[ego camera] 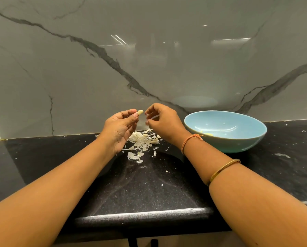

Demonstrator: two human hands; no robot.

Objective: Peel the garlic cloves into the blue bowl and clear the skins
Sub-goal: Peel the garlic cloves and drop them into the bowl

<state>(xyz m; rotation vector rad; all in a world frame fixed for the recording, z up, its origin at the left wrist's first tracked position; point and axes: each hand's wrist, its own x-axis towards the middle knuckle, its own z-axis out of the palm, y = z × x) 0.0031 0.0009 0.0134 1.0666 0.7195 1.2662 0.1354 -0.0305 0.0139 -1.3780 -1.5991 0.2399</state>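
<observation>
My left hand pinches a small pale garlic clove at its fingertips, raised above the counter. Just to its right, my right hand pinches a thin strip of garlic skin, a short gap away from the clove. Under both hands lies a pile of white garlic skins on the black counter. The blue bowl stands to the right of my right wrist, with a few peeled yellowish cloves at its bottom, partly hidden by my wrist.
A grey marble wall rises right behind the counter. Small skin flakes are scattered toward the counter's front edge and to the right of the bowl.
</observation>
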